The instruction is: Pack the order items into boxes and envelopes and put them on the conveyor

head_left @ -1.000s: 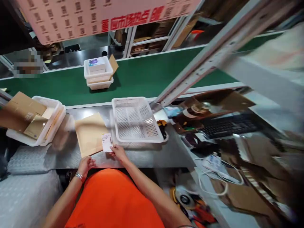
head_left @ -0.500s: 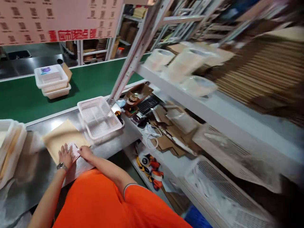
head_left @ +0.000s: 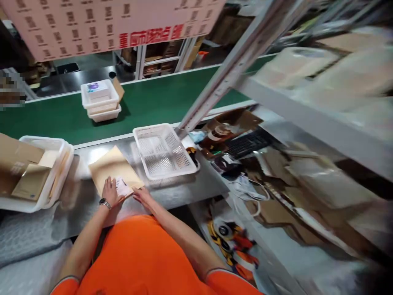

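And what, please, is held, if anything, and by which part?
Left hand lies on the envelope, right hand touches its right corner; any grip is unclear.

My view is moderately lit. Glare marks the steel bench (head_left: 190, 190); the upper right shelf (head_left: 322, 108) is blurred and stretched; the lower right edge darkens.
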`<act>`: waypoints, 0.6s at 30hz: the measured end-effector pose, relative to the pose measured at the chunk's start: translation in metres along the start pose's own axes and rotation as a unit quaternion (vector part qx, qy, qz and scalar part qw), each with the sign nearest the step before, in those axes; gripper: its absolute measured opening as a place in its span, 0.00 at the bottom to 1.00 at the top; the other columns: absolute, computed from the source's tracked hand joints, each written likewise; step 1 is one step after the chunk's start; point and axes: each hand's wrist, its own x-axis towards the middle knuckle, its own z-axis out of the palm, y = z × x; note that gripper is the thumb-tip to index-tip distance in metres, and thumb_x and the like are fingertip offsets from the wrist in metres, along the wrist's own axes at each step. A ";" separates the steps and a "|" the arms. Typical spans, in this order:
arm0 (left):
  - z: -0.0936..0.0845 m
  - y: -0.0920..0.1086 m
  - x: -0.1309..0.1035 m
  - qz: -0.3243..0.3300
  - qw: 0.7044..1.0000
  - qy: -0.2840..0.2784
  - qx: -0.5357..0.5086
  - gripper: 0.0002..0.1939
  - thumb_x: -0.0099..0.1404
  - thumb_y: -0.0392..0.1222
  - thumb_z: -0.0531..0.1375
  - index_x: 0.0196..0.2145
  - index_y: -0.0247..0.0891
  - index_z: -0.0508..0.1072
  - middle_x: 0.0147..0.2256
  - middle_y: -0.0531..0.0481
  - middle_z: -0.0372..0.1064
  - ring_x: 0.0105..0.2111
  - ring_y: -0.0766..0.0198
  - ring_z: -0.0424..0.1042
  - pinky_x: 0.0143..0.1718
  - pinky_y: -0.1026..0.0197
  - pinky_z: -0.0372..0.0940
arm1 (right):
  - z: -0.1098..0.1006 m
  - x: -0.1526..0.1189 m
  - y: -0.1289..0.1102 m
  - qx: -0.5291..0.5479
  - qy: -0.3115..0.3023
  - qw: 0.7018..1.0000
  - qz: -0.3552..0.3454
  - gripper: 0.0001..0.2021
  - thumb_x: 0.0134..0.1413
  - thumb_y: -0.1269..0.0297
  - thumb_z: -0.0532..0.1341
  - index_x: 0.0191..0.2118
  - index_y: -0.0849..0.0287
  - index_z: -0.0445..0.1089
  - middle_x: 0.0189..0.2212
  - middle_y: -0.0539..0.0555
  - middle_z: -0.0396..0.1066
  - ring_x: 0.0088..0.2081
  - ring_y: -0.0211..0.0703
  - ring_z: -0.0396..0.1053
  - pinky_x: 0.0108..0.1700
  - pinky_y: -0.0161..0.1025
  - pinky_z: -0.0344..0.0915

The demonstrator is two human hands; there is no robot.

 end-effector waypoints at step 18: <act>0.006 0.016 -0.021 -0.164 0.940 0.212 -0.213 0.47 0.74 0.66 0.59 0.79 0.34 0.61 0.80 0.27 0.49 0.81 0.28 0.41 0.79 0.25 0.40 | 0.024 0.001 -0.095 0.072 -0.168 0.983 0.008 0.29 0.49 0.44 0.77 0.54 0.52 0.80 0.48 0.61 0.86 0.54 0.66 0.83 0.51 0.61 0.83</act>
